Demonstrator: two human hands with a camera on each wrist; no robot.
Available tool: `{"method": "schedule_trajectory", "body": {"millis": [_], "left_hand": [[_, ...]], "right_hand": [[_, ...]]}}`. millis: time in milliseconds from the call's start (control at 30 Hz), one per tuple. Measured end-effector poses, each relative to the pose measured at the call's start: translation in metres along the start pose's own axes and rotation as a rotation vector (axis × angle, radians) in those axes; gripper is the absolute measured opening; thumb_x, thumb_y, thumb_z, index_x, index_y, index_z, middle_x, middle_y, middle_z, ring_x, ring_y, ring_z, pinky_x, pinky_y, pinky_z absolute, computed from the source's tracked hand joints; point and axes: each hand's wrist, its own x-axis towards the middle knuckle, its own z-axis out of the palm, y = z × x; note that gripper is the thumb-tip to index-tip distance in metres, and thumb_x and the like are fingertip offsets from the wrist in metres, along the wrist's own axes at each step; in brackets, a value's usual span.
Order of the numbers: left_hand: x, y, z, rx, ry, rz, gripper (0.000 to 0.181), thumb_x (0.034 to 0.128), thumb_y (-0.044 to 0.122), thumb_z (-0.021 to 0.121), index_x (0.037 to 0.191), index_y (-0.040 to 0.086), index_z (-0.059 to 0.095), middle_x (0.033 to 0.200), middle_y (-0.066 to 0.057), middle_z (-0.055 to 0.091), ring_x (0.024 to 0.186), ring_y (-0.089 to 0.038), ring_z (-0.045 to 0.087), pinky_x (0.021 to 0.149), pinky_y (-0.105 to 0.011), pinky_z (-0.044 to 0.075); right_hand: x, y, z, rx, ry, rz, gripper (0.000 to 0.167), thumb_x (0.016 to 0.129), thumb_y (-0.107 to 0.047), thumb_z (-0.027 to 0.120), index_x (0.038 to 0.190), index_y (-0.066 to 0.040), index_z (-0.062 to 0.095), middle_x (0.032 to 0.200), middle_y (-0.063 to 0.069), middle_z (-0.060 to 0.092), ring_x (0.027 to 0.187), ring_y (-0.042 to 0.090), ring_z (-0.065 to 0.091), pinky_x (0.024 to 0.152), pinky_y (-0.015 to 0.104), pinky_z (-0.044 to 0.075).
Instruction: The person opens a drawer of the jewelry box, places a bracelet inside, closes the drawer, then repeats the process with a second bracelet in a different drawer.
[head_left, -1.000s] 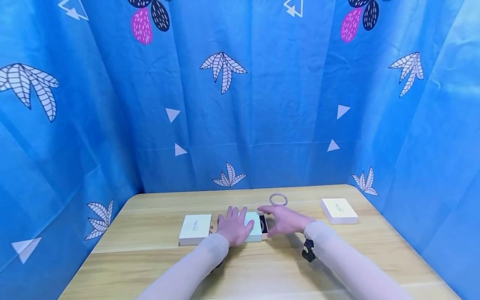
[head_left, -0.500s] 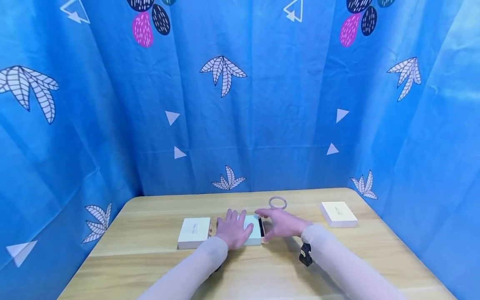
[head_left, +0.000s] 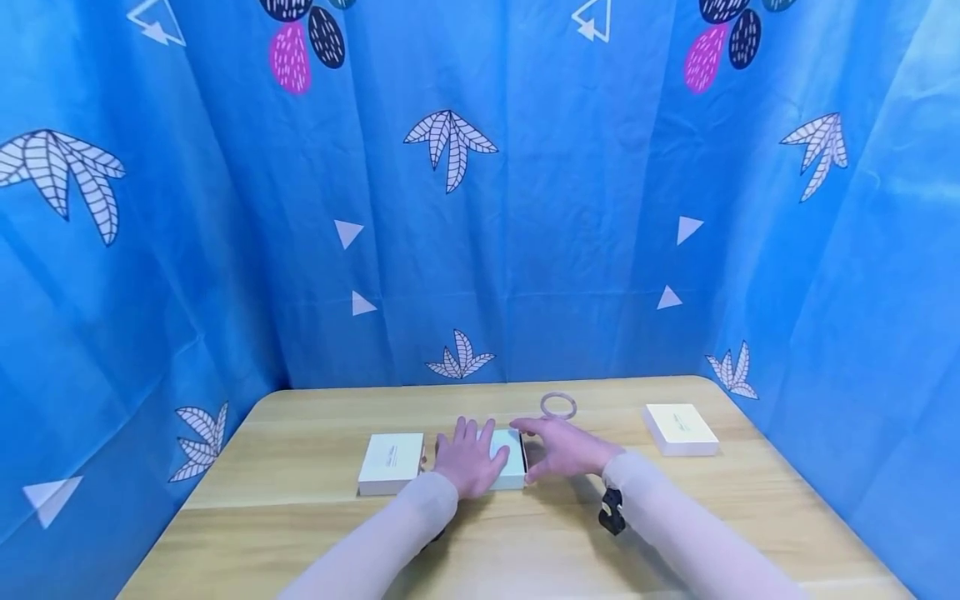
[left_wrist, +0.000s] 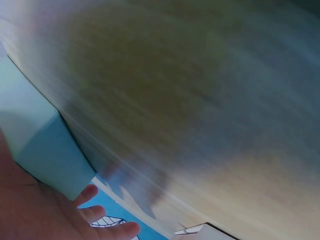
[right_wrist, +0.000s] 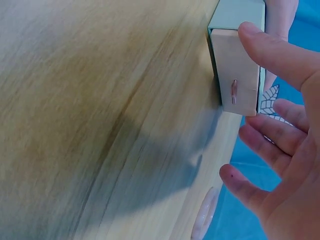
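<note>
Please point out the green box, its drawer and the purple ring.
Green box [head_left: 513, 460]: head view, uncovered part of its top.
Drawer [right_wrist: 236, 68]: right wrist view, middle of its pale front.
Purple ring [head_left: 558, 394]: head view, far side of its band.

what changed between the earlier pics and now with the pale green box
The drawer has slid left into the pale green box, from partly out to nearly flush. The right grip moved left with it. The left grip still rests on the pale green box; the left white box, right white box and ring stayed put.
</note>
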Motion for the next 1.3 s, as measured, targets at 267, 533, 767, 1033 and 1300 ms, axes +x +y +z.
{"method": "schedule_trajectory", "body": {"millis": [267,533,767,1033,1300], "left_hand": [[0.008,0.001,-0.007,0.014,-0.013,-0.001,0.075,0.1008,0.065,0.024,0.158,0.018,0.034,0.159,-0.018,0.037,0.150,-0.041,0.027,0.112,-0.072,0.027],[0.005,0.004,-0.010,0.002,-0.025,-0.002,0.074,0.1013,0.064,0.025,0.158,0.017,0.034,0.160,-0.017,0.036,0.150,-0.041,0.027,0.113,-0.072,0.026],[0.001,0.006,-0.006,0.000,-0.035,-0.002,0.073,0.1017,0.063,0.025,0.158,0.018,0.033,0.161,-0.018,0.035,0.151,-0.041,0.026,0.113,-0.072,0.026],[0.003,0.005,-0.006,0.015,-0.040,-0.006,0.074,0.1009,0.065,0.026,0.158,0.019,0.034,0.160,-0.017,0.037,0.150,-0.041,0.027,0.112,-0.071,0.028],[0.001,0.003,-0.005,0.023,-0.044,-0.014,0.074,0.1009,0.065,0.023,0.159,0.020,0.032,0.161,-0.017,0.036,0.151,-0.040,0.026,0.113,-0.071,0.026]], "right_hand": [[0.003,0.003,-0.008,-0.012,-0.002,-0.025,0.094,0.073,-0.037,0.089,0.152,-0.012,0.044,0.151,0.008,0.052,0.137,0.032,0.050,0.113,0.051,0.042],[-0.001,0.000,-0.013,0.024,-0.022,0.017,0.081,0.082,-0.022,0.083,0.152,-0.011,0.044,0.152,0.008,0.051,0.139,0.031,0.049,0.115,0.050,0.039],[-0.002,0.001,-0.009,0.022,-0.028,0.020,0.081,0.082,-0.022,0.083,0.152,-0.012,0.044,0.150,0.009,0.053,0.137,0.030,0.051,0.114,0.049,0.040],[0.003,0.002,-0.005,-0.008,-0.011,0.006,0.081,0.082,-0.025,0.083,0.152,-0.012,0.045,0.150,0.007,0.053,0.137,0.030,0.051,0.113,0.050,0.042],[0.002,0.001,-0.002,0.003,-0.015,0.023,0.081,0.083,-0.028,0.083,0.153,-0.015,0.044,0.151,0.008,0.052,0.138,0.031,0.049,0.113,0.051,0.041]]}}
